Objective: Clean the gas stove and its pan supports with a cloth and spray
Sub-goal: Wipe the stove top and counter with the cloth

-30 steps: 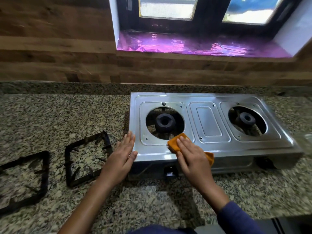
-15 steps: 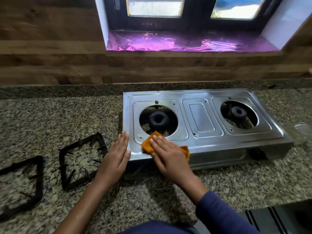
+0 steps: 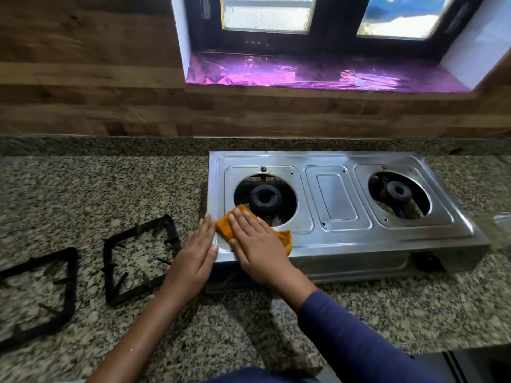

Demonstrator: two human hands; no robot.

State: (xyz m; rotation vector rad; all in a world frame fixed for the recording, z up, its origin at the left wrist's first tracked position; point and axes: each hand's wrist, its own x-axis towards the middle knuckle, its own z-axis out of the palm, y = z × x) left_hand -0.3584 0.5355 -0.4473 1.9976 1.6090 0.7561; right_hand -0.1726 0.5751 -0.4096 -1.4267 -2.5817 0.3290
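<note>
The brushed stainless-steel two-burner gas stove (image 3: 337, 200) is sitting right of centre in the frame, its long axis running left to right along the speckled granite counter (image 3: 83, 189). A folded orange cloth (image 3: 224, 223) is lying on the stove's lower-left corner, just beside the opening around the black ring-shaped left burner (image 3: 265, 197). The right hand (image 3: 257, 244) is pressing down on the cloth with flat, straight fingers, gripping nothing. The left hand (image 3: 193, 258), equally flat, is resting against the stove's left edge, apparently bracing it. The two hands are lying side by side, almost touching. Nearly all of the steel top is stretching away to the right of the cloth, so the right hand is the nearer one for a sweep along that axis toward the black right burner (image 3: 398, 190). The two black square metal pan supports (image 3: 138, 226) are lying on the counter at lower left, well apart from the cloth. Something clear at the right edge (image 3: 502, 225) may be the spray, but it is too blurred to tell.
</note>
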